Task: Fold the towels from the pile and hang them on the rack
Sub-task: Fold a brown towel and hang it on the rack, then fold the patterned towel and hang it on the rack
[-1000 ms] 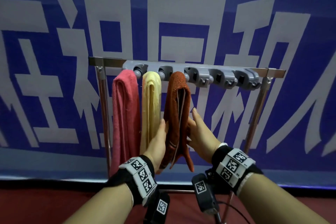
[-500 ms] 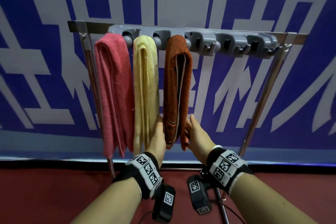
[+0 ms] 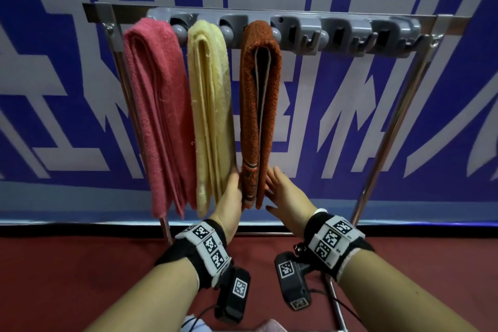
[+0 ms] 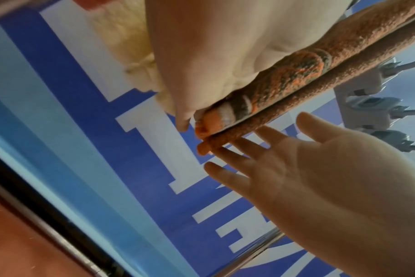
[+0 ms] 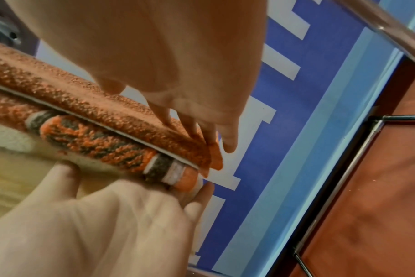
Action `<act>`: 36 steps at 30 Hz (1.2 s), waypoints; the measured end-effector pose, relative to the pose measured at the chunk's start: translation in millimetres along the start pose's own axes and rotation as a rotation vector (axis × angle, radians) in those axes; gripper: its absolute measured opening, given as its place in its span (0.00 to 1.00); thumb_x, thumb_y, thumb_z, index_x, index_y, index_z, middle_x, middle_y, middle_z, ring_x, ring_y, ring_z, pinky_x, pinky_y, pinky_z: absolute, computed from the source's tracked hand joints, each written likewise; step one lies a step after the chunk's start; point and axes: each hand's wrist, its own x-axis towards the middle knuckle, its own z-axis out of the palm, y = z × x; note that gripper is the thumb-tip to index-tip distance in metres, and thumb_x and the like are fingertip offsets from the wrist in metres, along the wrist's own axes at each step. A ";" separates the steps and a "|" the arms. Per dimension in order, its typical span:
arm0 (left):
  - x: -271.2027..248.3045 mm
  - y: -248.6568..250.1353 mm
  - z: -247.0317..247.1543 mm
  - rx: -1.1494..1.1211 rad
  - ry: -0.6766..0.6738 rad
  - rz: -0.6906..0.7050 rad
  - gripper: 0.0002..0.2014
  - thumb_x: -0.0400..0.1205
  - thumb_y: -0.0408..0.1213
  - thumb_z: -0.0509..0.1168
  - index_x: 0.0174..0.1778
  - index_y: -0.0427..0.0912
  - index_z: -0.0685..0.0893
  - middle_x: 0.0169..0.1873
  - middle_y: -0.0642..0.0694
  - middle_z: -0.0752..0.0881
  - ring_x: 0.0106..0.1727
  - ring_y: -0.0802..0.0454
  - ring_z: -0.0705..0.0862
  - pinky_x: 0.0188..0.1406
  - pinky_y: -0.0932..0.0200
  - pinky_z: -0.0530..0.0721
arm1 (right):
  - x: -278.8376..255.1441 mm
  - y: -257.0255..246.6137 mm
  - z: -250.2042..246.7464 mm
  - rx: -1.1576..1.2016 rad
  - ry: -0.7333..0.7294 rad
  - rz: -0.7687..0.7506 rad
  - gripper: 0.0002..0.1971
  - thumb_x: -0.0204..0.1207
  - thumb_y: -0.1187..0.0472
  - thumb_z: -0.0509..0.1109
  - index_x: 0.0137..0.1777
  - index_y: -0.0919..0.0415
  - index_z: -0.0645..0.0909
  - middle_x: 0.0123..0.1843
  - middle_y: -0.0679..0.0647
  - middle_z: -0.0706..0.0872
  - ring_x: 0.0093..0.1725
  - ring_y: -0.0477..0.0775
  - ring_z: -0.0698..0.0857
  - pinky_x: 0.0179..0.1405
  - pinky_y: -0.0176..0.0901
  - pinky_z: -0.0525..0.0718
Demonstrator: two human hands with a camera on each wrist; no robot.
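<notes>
An orange towel (image 3: 252, 116) hangs folded on the grey hook strip (image 3: 347, 32) of the metal rack (image 3: 296, 11), third from the left. A pink towel (image 3: 159, 116) and a yellow towel (image 3: 213, 116) hang to its left. My left hand (image 3: 232, 191) lies flat against the orange towel's lower left side, and my right hand (image 3: 280, 191) lies flat against its lower right side. In the left wrist view the left palm (image 4: 213, 56) presses the orange towel (image 4: 296, 88), and the right hand's fingers (image 4: 239, 155) touch its far face. In the right wrist view straight fingers (image 5: 190, 129) rest on the orange towel (image 5: 95, 112).
Several hooks (image 3: 310, 42) on the strip's right half hold nothing. The rack's slanted right leg (image 3: 388, 129) stands near my right arm. A blue and white banner (image 3: 350, 116) is behind the rack, with red floor (image 3: 67, 277) below. A pale cloth (image 3: 269, 326) shows at the bottom edge.
Both hands have slid down the sides of the orange towel to its lower end. The head view has moved closer to the rack.
</notes>
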 end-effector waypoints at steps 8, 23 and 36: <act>-50.2 -53.6 -19.6 -0.008 0.029 -0.227 0.36 0.86 0.66 0.36 0.88 0.53 0.57 0.86 0.51 0.62 0.87 0.53 0.59 0.87 0.43 0.51 | -43.6 78.6 -22.8 0.052 0.090 0.165 0.28 0.86 0.34 0.51 0.85 0.36 0.62 0.88 0.47 0.64 0.88 0.56 0.62 0.84 0.64 0.59; -104.2 -226.5 -28.7 0.242 -0.007 -0.618 0.36 0.86 0.67 0.36 0.85 0.53 0.67 0.85 0.45 0.66 0.86 0.47 0.63 0.86 0.37 0.52 | -90.7 279.4 -77.3 0.005 0.214 0.652 0.28 0.89 0.39 0.49 0.79 0.52 0.76 0.79 0.54 0.79 0.81 0.58 0.71 0.70 0.55 0.69; -155.8 -368.6 -4.2 0.355 -0.161 -0.889 0.38 0.88 0.64 0.34 0.74 0.48 0.82 0.80 0.44 0.75 0.82 0.43 0.71 0.83 0.39 0.59 | -121.8 429.7 -84.0 -0.075 0.344 0.939 0.14 0.89 0.54 0.60 0.66 0.58 0.82 0.54 0.58 0.84 0.46 0.57 0.82 0.49 0.50 0.81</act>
